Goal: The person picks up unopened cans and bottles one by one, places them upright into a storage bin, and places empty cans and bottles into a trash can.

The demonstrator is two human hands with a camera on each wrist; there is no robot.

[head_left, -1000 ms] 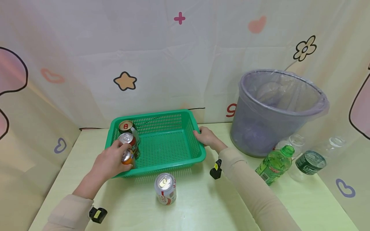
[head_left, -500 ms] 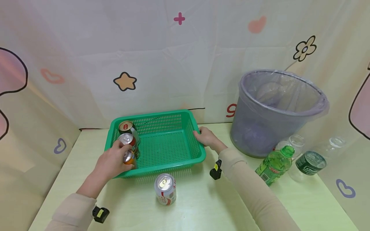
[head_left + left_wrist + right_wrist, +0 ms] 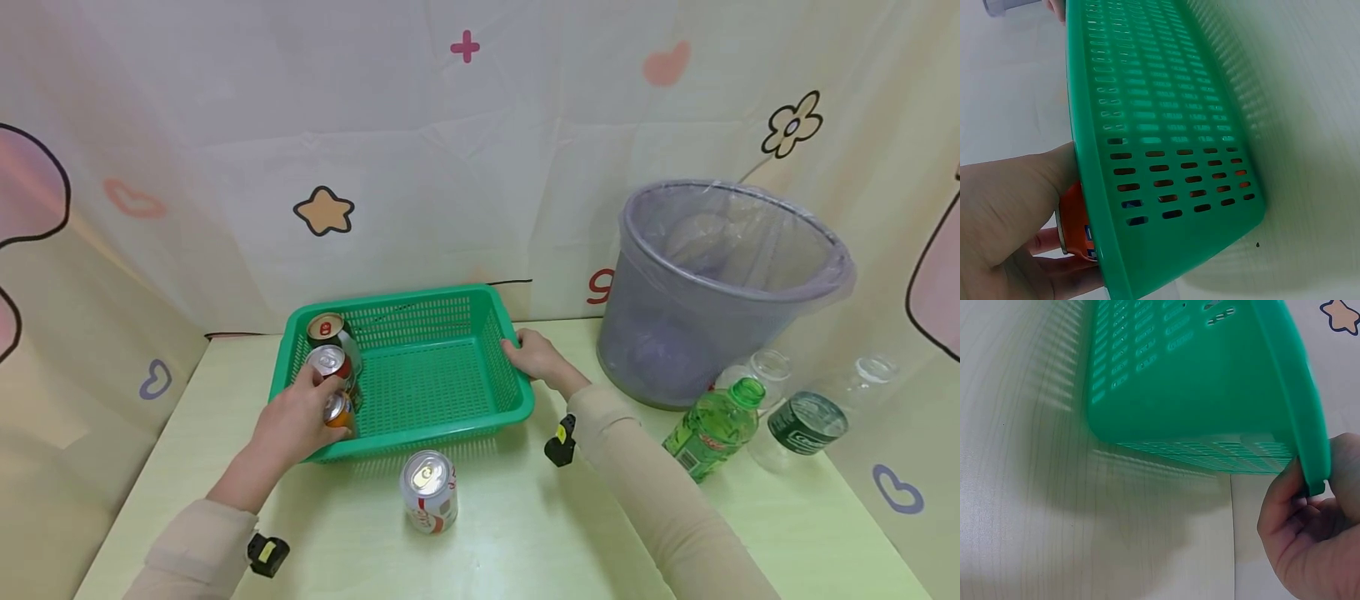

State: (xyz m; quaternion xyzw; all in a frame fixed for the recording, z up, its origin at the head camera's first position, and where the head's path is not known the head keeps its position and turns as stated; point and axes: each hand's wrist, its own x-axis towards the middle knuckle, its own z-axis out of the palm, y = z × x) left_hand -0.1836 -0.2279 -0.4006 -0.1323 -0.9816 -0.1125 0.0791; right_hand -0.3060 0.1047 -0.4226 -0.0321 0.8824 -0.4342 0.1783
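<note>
Well, three cans stand in the green basket: left hand gripping the orange can at eight o'clock, right hand clamped on the rim at three. One white can at six; three bottles toward four, labels unreadable.

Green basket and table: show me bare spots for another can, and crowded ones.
Bare: the green basket's floor, from cans to right wall; table between the white can and right sleeve. Crowded: the basket's left end, where the left hand grips the orange can beside two others; the table's right side, bottles near the bin.
</note>
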